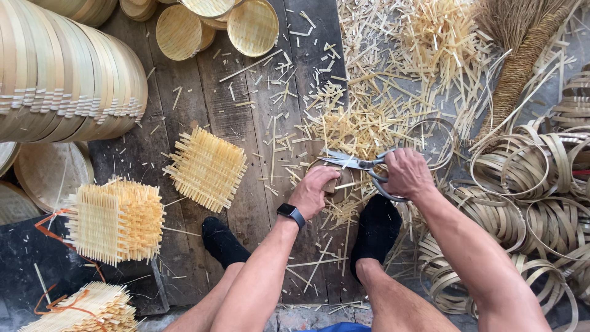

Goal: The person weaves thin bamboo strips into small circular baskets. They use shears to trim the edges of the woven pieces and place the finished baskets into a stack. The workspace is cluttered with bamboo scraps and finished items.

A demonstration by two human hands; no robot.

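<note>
The fingers [393,165] of the right hand [407,173] are curled tight through the loops of the scissors [359,163]. The fingers of the left hand [313,190] are closed down over a small round bamboo piece [337,179], pressing it on the wooden floor [246,110] between two black-socked feet [376,229]. The blades are open and point left, just above that round piece. It looks like the trimming step: the ends that stick out are being snipped off. I think the next snip needs the piece held still and the blades right at its edge.

Just beside lies one square woven mat [207,167]. I count two stacks of such mats [115,220] further left. One long roll of finished round trays [67,67] lies at the top left. Bamboo hoops [534,178] pile up on the right, too many to count, and cut slivers [369,117] lie everywhere.
</note>
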